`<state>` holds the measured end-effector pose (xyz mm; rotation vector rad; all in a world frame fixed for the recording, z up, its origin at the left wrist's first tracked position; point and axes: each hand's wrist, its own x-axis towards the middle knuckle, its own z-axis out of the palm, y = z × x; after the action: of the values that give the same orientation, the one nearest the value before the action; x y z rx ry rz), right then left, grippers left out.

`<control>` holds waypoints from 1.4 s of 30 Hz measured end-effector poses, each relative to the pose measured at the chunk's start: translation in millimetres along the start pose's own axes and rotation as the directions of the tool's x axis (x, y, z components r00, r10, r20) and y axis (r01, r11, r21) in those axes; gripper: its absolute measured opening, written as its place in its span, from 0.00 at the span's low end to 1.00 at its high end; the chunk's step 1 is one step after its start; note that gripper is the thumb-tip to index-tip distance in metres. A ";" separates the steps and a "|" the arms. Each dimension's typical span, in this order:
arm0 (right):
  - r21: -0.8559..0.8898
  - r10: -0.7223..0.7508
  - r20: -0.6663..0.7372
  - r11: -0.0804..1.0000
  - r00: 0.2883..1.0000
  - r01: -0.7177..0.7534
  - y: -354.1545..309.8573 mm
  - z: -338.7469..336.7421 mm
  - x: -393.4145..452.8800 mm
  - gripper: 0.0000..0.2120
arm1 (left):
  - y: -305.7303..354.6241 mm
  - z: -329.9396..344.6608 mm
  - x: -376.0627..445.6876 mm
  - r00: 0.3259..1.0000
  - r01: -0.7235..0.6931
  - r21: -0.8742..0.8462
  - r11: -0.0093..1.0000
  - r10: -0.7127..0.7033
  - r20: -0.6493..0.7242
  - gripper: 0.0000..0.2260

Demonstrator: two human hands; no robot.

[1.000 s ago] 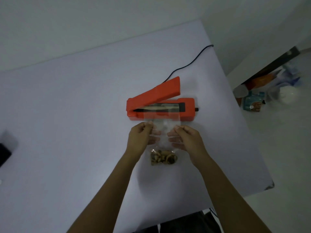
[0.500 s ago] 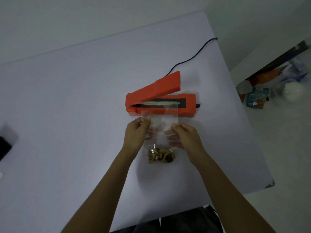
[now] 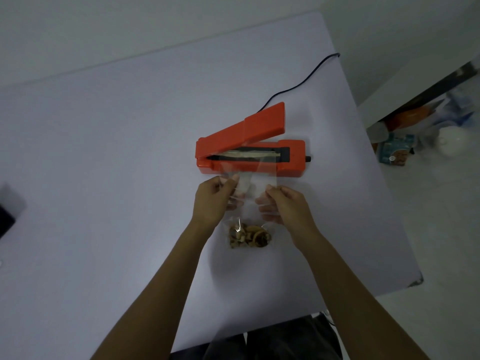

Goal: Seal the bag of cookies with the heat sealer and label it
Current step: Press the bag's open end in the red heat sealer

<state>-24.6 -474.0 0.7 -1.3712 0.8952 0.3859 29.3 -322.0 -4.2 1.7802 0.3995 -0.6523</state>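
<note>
Pale worktop [image 3: 130, 152] against a plain wall, dim light. Far left edge: a dark flat thing [image 3: 5, 220], partly cut off. Centre: left hand [image 3: 214, 201] and right hand [image 3: 287, 206], fingers pinched on the side edges of a clear bag [image 3: 255, 183]; cookies [image 3: 249, 236] at its near end, open end lying across the orange heat sealer [image 3: 249, 152], arm raised. Black cord [image 3: 298, 85] runs back right. Right, on the floor: blurred clutter [image 3: 397, 149].

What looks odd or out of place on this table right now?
Nothing stands out. The orange heat sealer sits open, the clear plastic bag lies flat across it, and the cookies remain inside at its bottom.
</note>
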 end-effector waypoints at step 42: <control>-0.656 -0.686 -0.207 0.626 0.697 0.422 -103.9 -37.4 -28.7 0.09 | 4.1 5.0 0.1 1.000 0.009 -0.024 1.000 -0.009 0.010 0.16</control>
<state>19.1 -523.2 93.9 -2.2862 0.6504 -0.2120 30.6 -328.0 -2.1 1.7529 0.4072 -0.6604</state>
